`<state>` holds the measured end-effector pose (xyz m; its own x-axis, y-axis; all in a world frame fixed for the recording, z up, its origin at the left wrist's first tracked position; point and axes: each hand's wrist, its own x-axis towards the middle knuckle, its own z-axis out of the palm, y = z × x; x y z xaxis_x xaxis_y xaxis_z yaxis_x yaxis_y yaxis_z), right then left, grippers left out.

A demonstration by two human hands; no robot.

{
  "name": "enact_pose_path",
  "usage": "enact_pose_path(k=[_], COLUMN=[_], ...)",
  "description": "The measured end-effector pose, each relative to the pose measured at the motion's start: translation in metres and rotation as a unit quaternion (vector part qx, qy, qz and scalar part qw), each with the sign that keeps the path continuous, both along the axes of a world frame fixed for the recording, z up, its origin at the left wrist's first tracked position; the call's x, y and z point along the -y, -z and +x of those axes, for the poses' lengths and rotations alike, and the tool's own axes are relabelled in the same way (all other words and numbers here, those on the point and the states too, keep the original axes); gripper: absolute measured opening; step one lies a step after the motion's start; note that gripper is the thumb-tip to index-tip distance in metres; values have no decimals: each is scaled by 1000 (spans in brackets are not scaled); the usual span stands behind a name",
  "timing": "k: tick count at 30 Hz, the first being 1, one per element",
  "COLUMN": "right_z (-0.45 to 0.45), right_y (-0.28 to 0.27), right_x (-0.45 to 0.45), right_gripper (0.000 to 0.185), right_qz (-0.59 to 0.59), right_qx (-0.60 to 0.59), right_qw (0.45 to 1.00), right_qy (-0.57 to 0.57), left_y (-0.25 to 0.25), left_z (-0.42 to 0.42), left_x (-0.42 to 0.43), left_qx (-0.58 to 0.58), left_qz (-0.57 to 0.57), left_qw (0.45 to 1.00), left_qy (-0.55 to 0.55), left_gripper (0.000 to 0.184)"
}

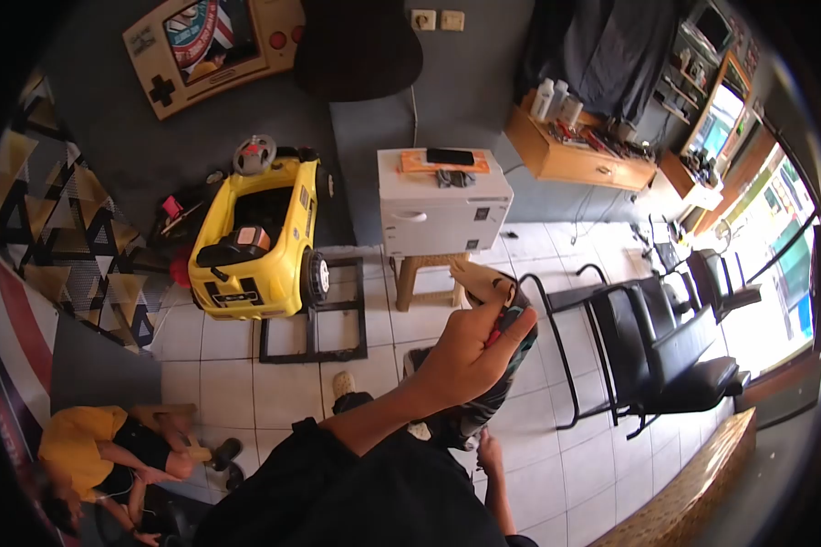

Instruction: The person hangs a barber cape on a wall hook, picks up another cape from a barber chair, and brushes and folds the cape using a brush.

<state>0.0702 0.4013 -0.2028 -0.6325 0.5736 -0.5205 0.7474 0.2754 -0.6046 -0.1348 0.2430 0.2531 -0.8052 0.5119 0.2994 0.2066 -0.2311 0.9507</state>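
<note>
My left hand (470, 351) is raised in the middle of the view, closed around a dark patterned cloth (494, 392). A beige printed part of it sticks up above my fingers, and a bit of red shows under the thumb. The rest hangs below the hand. Lower down, my right hand (490, 453) is small in view beside the cloth's lower end. Its fingers look curled, but what they hold, if anything, cannot be made out.
A white cabinet (442, 219) with a phone (451, 156) on top rests on a stool (420, 284). Left stands a yellow toy car (287, 246) by a black frame (314, 356). Black chairs (625, 346) are right; a seated person (91, 447) is lower left. A wooden shelf (566, 159) holds bottles.
</note>
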Motion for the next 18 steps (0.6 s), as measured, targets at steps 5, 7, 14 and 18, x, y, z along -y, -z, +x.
enact_pose_path(k=[5, 7, 14, 18], right_z=[-79, -86, -74, -16], right_y=[-233, -306, -216, -49], right_x=[10, 27, 30, 14], right_gripper=[40, 41, 35, 26], right_qz=[-333, -346, -151, 66], right_qx=[-356, -427, -307, -66], right_qw=[845, 819, 937, 968], right_qy=[223, 167, -76, -234], left_y=[19, 12, -4, -6], left_z=[9, 10, 7, 1], left_x=[0, 0, 17, 23], left_qx=[-15, -39, -119, -62], left_qz=[-128, -154, -120, -10], left_qw=[991, 984, 985, 997], left_qy=[28, 76, 20, -36], left_gripper=[27, 25, 23, 23])
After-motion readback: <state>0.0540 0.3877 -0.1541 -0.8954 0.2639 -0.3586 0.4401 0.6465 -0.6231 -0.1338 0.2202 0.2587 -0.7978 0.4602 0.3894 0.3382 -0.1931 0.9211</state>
